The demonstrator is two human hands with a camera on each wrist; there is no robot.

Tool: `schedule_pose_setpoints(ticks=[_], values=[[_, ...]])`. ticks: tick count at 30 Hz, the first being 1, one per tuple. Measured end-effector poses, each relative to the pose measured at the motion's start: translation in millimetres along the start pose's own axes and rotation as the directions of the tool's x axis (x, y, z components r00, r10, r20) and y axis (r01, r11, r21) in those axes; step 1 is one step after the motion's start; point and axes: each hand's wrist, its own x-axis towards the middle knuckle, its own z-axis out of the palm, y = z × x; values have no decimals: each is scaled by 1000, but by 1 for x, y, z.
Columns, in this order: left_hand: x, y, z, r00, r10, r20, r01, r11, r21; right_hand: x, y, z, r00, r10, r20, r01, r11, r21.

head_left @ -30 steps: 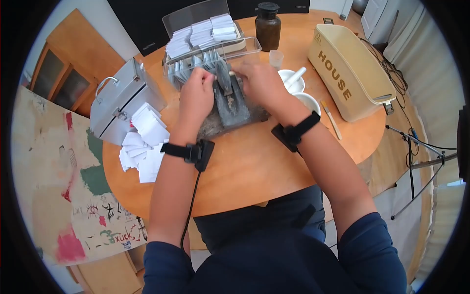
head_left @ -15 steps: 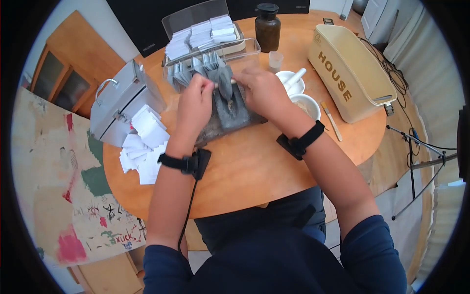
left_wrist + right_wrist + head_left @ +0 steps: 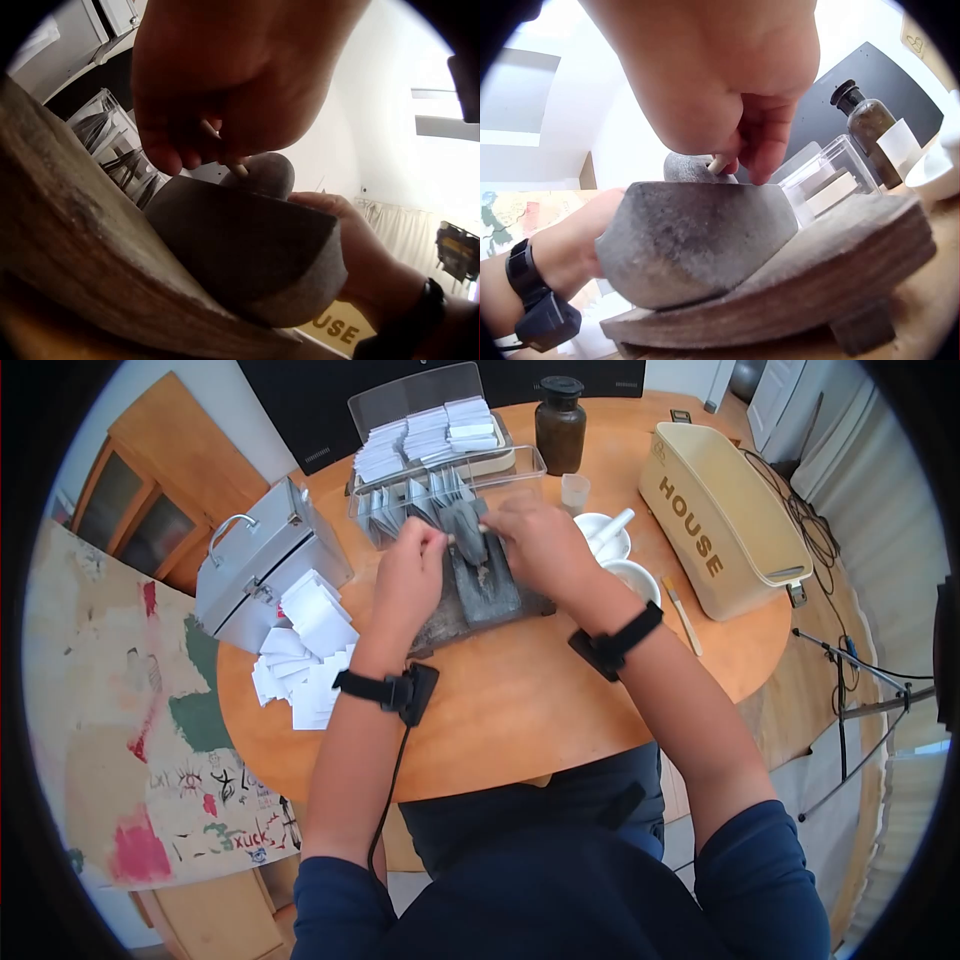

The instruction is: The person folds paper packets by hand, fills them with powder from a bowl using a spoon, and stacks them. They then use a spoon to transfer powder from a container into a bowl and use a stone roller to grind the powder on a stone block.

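Both hands hold the thin wooden axle [image 3: 718, 164] of a grey stone grinding wheel [image 3: 464, 526], one on each side. My left hand [image 3: 410, 575] pinches its left end with curled fingers, and my right hand [image 3: 545, 550] grips the right end. The wheel stands upright in the groove of a boat-shaped stone trough [image 3: 488, 598], where some tan bits [image 3: 484, 573] lie. In the wrist views the trough sits on a thick wooden base [image 3: 840, 262]. The wheel's lower rim is hidden inside the trough.
Right of the trough stand a white mortar with a pestle [image 3: 612, 530], a white bowl [image 3: 655, 592], a brush [image 3: 683, 617] and a cream HOUSE bin [image 3: 690, 530]. Behind are clear bins of packets [image 3: 430, 440] and a brown jar [image 3: 560, 430]. Left are a metal case [image 3: 265, 565] and white papers [image 3: 315, 615].
Both hands have rolled the wheel a short way along the trough toward the body, then slightly back. They keep their hold on the axle. The head view has shifted a little.
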Motion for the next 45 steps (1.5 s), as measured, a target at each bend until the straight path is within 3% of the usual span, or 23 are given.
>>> schedule_pose_setpoints(ticks=[1, 3, 7, 9, 12, 16, 19, 22, 26, 30, 33, 36, 39, 42, 45], values=[[-5, 3, -1, 1000, 12, -6, -12, 1000, -21, 2, 2, -1, 1000, -7, -1, 7, 1000, 0], [2, 2, -2, 1000, -11, 8, 11, 999, -33, -2, 1, 1, 993, 109, 47, -110, 994, 27], [3, 3, -2, 999, -31, 17, 30, 999, 35, 3, 4, 4, 999, 44, 31, -44, 999, 2], [-10, 5, -3, 1000, 22, -4, -21, 999, 27, -2, 3, 1, 998, -37, -54, 37, 999, -2], [1, 0, -1, 1000, 8, -2, -8, 1000, 22, -2, -1, 4, 993, 109, 42, -109, 994, -6], [-1, 2, -5, 998, -38, 41, 37, 999, 31, 0, 2, 7, 998, 61, 16, -61, 998, 0], [-8, -1, 0, 1000, 3, -18, -4, 1000, -31, -4, -2, 3, 999, 17, -39, -15, 999, 52], [5, -3, 2, 1000, -6, -10, 6, 1000, -25, -2, -1, 6, 992, 117, 54, -117, 993, -11], [-11, 9, -1, 1000, 6, -12, -5, 997, 72, -9, -2, 3, 997, 69, 17, -70, 997, 26], [2, -2, 6, 997, 61, -55, -60, 998, 13, -2, 3, 5, 997, 73, 16, -73, 997, 19], [7, 2, 2, 1000, -15, 11, 15, 1000, 27, 0, 5, 6, 998, 61, 5, -61, 998, -14], [-9, 6, 1, 1000, 24, -8, -24, 1000, 2, -6, 1, 1, 999, 7, -37, -6, 1000, 26], [-1, 2, 3, 999, 48, -26, -48, 999, -5, -7, 0, 3, 994, 96, 49, -97, 995, 23], [8, 8, -1, 1000, -8, 14, 8, 999, 37, -3, 6, 4, 999, 39, -33, -39, 999, 3], [-14, 9, 1, 1000, 27, -7, -27, 999, 38, -7, 1, -1, 998, -25, -58, 23, 999, -50]])
